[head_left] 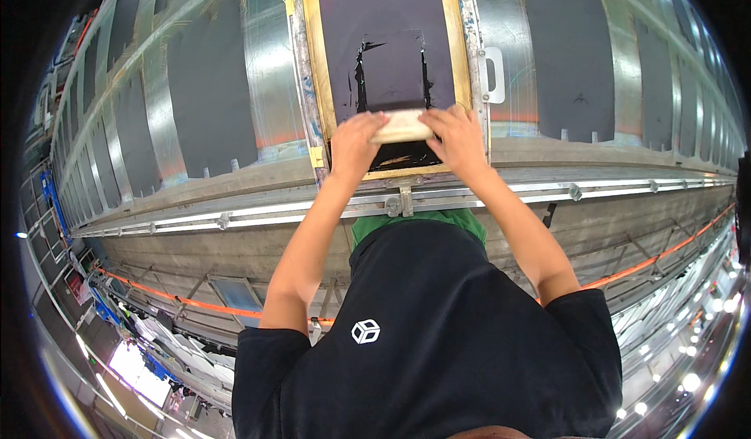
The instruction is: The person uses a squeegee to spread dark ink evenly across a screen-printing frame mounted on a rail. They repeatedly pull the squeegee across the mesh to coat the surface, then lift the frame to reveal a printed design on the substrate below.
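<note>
Both my hands grip a pale squeegee across the near part of a printing screen. My left hand closes on its left end, and my right hand on its right end. Dark mesh fills the screen, edged with yellowish tape. Black ink streaks run down two sides of a rectangular area in the mesh. More ink lies in a dark pool between the squeegee and the screen's near edge. The squeegee's blade is hidden beneath its handle.
A long metal table carries dark fabric pieces on the left and another dark piece on the right. A metal rail runs along its near edge, with a clamp at the screen. A white oval handle sits right of the frame.
</note>
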### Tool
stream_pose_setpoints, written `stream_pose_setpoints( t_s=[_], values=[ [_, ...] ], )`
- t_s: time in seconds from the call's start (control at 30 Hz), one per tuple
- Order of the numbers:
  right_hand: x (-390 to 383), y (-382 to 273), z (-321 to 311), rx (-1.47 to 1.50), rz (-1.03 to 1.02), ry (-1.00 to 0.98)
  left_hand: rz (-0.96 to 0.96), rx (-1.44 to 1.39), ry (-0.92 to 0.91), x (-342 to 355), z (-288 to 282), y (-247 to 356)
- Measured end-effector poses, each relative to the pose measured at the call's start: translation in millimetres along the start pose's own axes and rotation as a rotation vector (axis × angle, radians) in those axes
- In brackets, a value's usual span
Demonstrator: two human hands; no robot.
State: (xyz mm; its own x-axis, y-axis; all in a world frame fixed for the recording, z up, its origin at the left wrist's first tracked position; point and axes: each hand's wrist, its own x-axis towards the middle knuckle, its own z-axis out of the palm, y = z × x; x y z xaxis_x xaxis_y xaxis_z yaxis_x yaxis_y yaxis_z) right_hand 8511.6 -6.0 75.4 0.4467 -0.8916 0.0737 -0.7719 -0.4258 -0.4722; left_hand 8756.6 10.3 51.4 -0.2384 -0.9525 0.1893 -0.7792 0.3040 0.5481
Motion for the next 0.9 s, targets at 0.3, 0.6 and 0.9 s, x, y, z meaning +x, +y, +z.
stream_pose_setpoints(
  t_s=[0.3, 0.6, 0.9],
  values=[
    [86, 28, -14, -0.015, -0.071, 0.132, 0.026, -0.036, 0.095, 82, -8, -36],
    [95, 40, -5, 0.025, 0.011, 0.094, -0.079, -0.038, -0.062, 109, -14, -33],
    [-30, -8, 4, 0.033, -0.027, -0.032, -0.022, -0.001, -0.069, -29, 0, 8]
  ],
)
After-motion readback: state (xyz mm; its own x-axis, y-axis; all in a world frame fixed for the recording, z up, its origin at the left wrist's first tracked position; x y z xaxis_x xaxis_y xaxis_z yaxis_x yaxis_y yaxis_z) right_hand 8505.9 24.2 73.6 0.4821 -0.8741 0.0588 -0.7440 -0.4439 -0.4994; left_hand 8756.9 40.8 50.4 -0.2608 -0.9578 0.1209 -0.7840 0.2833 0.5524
